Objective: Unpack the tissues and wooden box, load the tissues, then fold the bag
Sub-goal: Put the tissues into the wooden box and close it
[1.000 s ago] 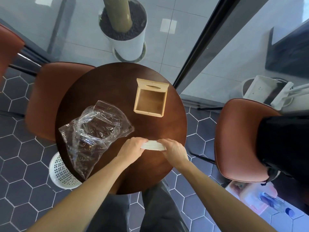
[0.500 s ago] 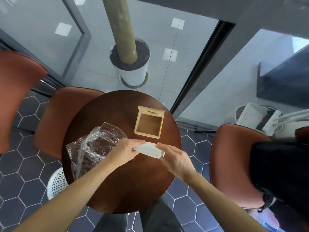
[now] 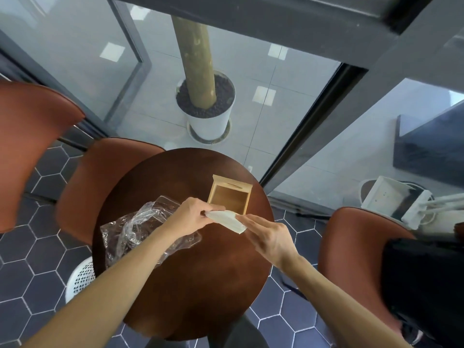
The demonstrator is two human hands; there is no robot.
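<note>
Here both bare forearms reach forward over the round, dark brown worktop [image 3: 200, 285], whose surface is smooth and glossy. The left hand [image 3: 187, 217] is curled, its fingers pinched shut on the near-left end of the tissues [image 3: 227, 219], a flat white stack with soft layered edges held above the worktop and tilted down to the right. The right hand [image 3: 270, 236] lies flatter, palm turned inward, its fingers extended and only loosely bent against the right end of the stack; whether they truly grip it or merely steady it cannot be told. Under and to the left of the left forearm the bag [image 3: 140, 227] lies crumpled on the worktop, clear, shiny plastic in wrinkled folds, with nothing seen inside it. Just beyond the tissues the wooden box [image 3: 229, 197] sits on the worktop, pale, square and open at the top, its hollow bare, with a slotted panel at its far edge. Rust-brown chairs [image 3: 100, 182] with smooth rounded seats stand around the worktop. Farther off, past the glass, a white cylindrical planter [image 3: 209, 121] holds dark pebbles and a thick trunk.
</note>
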